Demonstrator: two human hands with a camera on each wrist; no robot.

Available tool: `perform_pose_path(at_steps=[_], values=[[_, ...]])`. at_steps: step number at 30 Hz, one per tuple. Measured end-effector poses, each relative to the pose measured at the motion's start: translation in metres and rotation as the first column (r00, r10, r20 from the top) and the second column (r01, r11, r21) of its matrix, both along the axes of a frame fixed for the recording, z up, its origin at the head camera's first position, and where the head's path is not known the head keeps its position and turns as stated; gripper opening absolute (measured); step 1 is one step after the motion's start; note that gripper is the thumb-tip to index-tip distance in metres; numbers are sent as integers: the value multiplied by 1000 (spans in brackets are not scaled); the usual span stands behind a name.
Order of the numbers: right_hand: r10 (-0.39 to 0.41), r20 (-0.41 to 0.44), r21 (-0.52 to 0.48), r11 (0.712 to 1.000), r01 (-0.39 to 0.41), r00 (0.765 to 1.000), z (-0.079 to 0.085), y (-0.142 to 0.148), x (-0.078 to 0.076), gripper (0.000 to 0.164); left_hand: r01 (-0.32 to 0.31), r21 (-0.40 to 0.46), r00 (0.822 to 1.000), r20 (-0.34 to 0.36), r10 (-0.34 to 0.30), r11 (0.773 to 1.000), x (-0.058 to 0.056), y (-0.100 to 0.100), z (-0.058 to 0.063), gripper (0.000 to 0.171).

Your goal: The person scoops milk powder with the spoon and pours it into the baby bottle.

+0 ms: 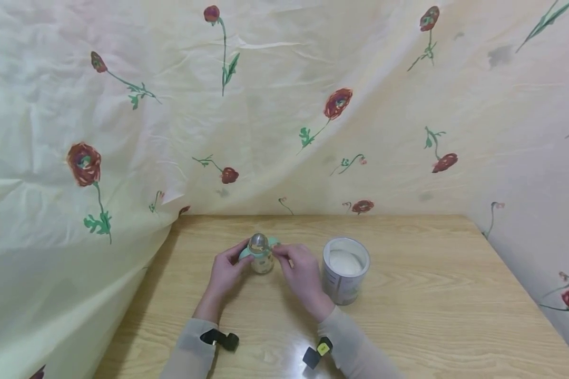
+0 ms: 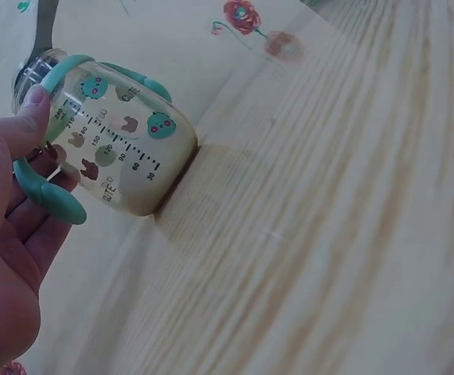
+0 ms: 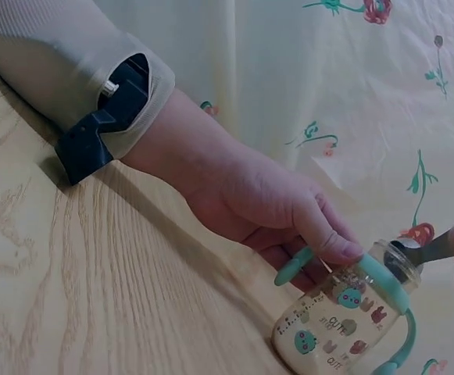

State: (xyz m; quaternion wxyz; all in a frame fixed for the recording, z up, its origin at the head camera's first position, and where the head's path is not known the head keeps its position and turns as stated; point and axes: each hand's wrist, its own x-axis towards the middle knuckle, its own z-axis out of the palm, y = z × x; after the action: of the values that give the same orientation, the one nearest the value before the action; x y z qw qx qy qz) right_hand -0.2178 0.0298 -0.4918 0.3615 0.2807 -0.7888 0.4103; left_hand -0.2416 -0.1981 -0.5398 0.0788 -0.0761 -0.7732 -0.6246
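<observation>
A clear baby bottle (image 1: pixel 263 265) with mint-green handles and printed animal faces stands uncapped on the table. My left hand (image 1: pixel 225 272) grips it near the neck; in the left wrist view the thumb lies by the green collar and the fingers reach behind. Pale contents show low in the bottle (image 2: pixel 121 137). My right hand (image 1: pixel 301 266) pinches the handle of a metal spoon (image 3: pixel 434 250), whose bowl end dips into the bottle's threaded mouth. Beside the right hand is an open tin (image 1: pixel 340 287) of white powder (image 1: pixel 345 262).
The wooden table (image 1: pixel 431 300) runs back to a flower-printed cloth (image 1: pixel 265 121) hanging behind it and down both sides. The tin stands close to the right wrist. Dark camera mounts sit on both sleeves.
</observation>
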Motion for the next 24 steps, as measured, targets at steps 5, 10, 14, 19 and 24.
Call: perform_pose_path(at_steps=[5, 10, 14, 19, 24], values=[[-18, -51, 51, 998, 21, 999, -1, 1, 0, 15, 0, 20, 1000, 19, -1, 1000, 1, 1, 1, 50], [-20, -62, 67, 997, 25, 998, -2, 1, 2, 18, -5, 38, 1000, 29, 4, 999, 2, 2, 1, 49], [-24, -52, 61, 998, 27, 998, -2, 1, 2, 17, -7, 34, 1000, 28, 6, 999, 1, 2, 1, 49], [-19, -36, 43, 999, 20, 999, -3, 1, 2, 16, 0, 25, 1000, 22, -1, 1000, 2, 1, 1, 50], [-20, 56, -2, 1000, 20, 998, -3, 0, 5, 15, 4, 14, 1000, 17, -4, 1000, 4, 0, 3, 50]])
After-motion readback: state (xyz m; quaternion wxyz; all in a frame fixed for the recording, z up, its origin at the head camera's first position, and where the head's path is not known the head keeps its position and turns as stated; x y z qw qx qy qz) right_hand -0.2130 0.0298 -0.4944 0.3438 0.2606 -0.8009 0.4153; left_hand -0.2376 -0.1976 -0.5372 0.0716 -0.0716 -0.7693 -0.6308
